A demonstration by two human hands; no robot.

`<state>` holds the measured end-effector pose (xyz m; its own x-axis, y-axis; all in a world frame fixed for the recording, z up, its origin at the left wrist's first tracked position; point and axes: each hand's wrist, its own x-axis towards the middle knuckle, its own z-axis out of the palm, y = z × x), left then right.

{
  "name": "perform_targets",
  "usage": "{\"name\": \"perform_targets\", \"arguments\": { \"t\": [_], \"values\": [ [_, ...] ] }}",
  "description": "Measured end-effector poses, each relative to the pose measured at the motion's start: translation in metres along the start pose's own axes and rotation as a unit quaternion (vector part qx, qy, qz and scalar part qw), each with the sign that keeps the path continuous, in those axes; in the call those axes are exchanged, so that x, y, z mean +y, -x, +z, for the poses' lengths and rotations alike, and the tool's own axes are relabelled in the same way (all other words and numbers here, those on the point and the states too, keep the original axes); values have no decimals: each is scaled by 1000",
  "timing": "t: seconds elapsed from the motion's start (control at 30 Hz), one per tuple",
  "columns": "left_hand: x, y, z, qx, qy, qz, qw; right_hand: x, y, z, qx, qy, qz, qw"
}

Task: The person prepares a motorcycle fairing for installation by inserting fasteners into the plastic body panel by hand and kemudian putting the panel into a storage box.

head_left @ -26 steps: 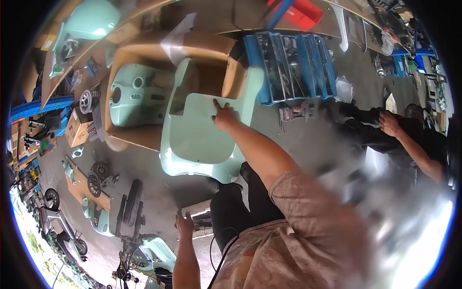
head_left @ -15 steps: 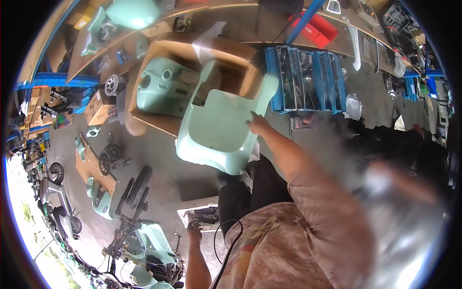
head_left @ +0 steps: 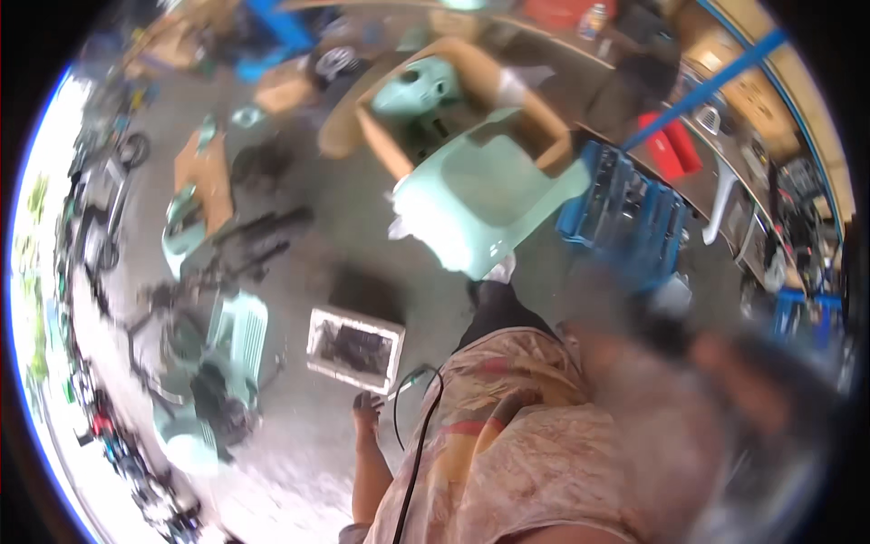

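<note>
My left hand (head_left: 367, 411) hangs low at my left side, its fingers loose and slightly apart, holding nothing. Near it on the floor is a white-rimmed foam box (head_left: 329, 313) with dark parts inside. My right arm is smeared by motion beside my shirt, and its hand cannot be made out clearly. Beyond my legs, a large mint-green scooter body panel (head_left: 435, 195) with a raised rim leans against the open cardboard box (head_left: 385, 145); no hand of mine is seen on it. Another mint-green panel (head_left: 417, 88) lies inside that box.
A blue tool chest (head_left: 634, 204) with open trays stands right of the panel. Farther right are a red bin (head_left: 669, 145) and a blue post (head_left: 707, 91). On the left, a partly stripped mint-green scooter (head_left: 237, 340) stands. A blurred forearm, apparently another person's (head_left: 748, 381), shows at right.
My right hand has come away from the mint-green panel. The view has turned, so the panel and box appear higher and farther right. My left hand still hangs low.
</note>
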<state>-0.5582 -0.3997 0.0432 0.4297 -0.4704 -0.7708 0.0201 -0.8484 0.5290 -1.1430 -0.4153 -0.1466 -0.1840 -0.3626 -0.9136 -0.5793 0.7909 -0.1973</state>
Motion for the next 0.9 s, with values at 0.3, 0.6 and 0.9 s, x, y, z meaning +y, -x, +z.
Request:
{"name": "perform_targets", "arguments": {
  "t": [0.3, 0.6, 0.9],
  "values": [
    [-231, 145, -79, 166, 159, -177, 957, -137, 3, 35, 89, 32, -171, 981],
    [-378, 222, -70, 138, 379, -335, 851, -230, 94, 147, -57, 315, -283, 904],
    [-206, 117, -208, 188, 344, -49, 919, -229, 53, 131, 27, 354, -234, 905]
  ]
}}
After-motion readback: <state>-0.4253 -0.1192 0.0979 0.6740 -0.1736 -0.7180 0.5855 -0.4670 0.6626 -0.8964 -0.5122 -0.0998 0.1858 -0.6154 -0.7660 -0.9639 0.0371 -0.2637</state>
